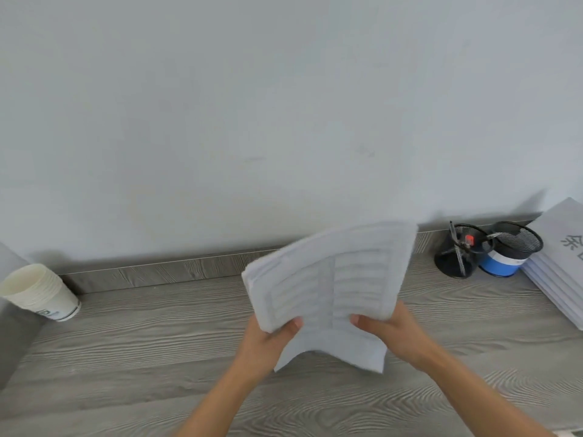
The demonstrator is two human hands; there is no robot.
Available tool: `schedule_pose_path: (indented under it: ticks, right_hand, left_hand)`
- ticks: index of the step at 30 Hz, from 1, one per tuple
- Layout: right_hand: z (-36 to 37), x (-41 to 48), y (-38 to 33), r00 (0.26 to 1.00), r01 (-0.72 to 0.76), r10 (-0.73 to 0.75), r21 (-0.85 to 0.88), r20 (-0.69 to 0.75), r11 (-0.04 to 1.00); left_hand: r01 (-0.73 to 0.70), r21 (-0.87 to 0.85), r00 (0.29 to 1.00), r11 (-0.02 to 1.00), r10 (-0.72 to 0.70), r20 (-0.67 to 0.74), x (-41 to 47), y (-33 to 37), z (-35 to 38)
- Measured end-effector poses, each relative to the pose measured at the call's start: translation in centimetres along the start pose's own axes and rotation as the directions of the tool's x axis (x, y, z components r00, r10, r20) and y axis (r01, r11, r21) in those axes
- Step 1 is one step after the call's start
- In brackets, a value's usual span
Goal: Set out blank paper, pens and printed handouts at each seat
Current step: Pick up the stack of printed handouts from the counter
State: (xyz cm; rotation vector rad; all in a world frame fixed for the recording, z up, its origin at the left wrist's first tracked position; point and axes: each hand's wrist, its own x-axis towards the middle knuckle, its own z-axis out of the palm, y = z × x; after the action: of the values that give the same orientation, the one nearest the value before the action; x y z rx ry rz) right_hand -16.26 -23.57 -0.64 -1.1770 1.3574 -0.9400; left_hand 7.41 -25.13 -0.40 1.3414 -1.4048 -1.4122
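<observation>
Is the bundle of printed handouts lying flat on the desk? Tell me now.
No: the left hand and right hand hold the printed handouts up, bent, above the wooden desk.

Your left hand (268,339), right hand (392,331): both grip lower part of printed handouts (331,272), sheaf bowed, held above desk (142,342). Far left: paper cup stack (39,291). Far right: black mesh pen holder (459,255), pens inside; blue-banded mesh holder (511,250) touching it; white paper stack (561,263) just beside.

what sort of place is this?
Probably an office or meeting room: mesh pen holders and stacked paper packs on a wood-grain counter, nested paper cups, and printed handouts gripped by the left hand and right hand.
</observation>
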Motion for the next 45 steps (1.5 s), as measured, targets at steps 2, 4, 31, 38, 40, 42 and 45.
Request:
schedule_pose_path:
  ticks: [2, 4, 31, 38, 40, 42, 45]
  right_hand:
    - [0.2, 0.1, -0.2, 0.999, -0.039, 0.039, -0.003, -0.006, 0.999]
    - [0.7, -0.1, -0.5, 0.999, -0.032, 0.031, -0.02, -0.018, 0.999]
    - [6.6, -2.5, 0.9, 0.745, -0.291, 0.193, 0.05, 0.638, 0.955]
    - [9.8, -9.5, 3.0, 0.454, -0.289, 0.27, -0.145, 0.849, 0.946]
    - [11.0, -12.3, 3.7, 0.407, -0.195, 0.237, -0.169, 0.882, 0.966]
    - [12.2, -15.2, 3.9, 0.351, -0.171, 0.227, -0.176, 0.908, 0.969]
    - [13.5, -20.7, 4.4, 0.215, -0.115, 0.217, -0.196, 0.952, 0.974]
  left_hand:
    - [0.055, -0.007, 0.997, 0.998, -0.056, -0.058, 0.3, 0.3, -0.2]
    - [0.089, -0.033, 0.994, 0.996, -0.09, -0.06, 0.3, 0.6, -0.5]
    - [-0.067, -0.657, 0.613, 0.751, -0.489, -0.621, -20.4, 0.0, 4.2]
    - [-0.294, -0.744, 0.241, 0.6, -0.707, -0.665, -33.3, -3.5, 12.0]
    - [-0.386, -0.698, 0.171, 0.603, -0.697, -0.697, -36.4, -3.4, 14.4]
    - [-0.459, -0.625, 0.084, 0.631, -0.67, -0.737, -39.4, -3.0, 16.9]
    - [-0.552, -0.536, -0.031, 0.639, -0.657, -0.753, -44.8, -2.3, 21.2]
